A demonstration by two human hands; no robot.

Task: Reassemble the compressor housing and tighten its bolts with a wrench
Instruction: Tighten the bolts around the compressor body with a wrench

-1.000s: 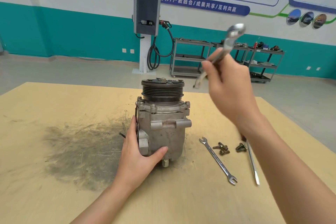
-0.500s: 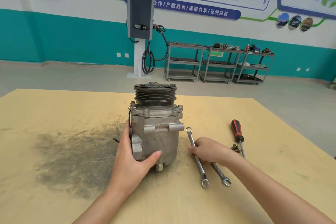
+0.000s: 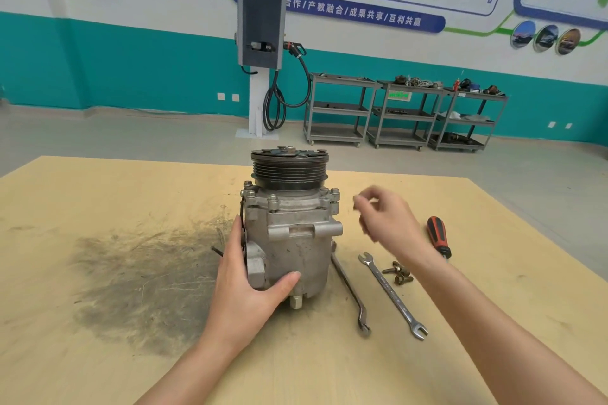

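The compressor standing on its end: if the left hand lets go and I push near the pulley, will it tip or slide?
The compressor looks cast metal, so probably heavy. Tall on a narrow base, pulley on top: likelier to tip than slide. The left hand bracing it suggests this.

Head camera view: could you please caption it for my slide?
Left hand steadies the upright compressor while the right hand hovers above two wrenches.

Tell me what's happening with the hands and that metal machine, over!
Left hand grips compressor, upright on table. Right hand raised beside it, blurred. Two wrenches and loose bolts lie on table.
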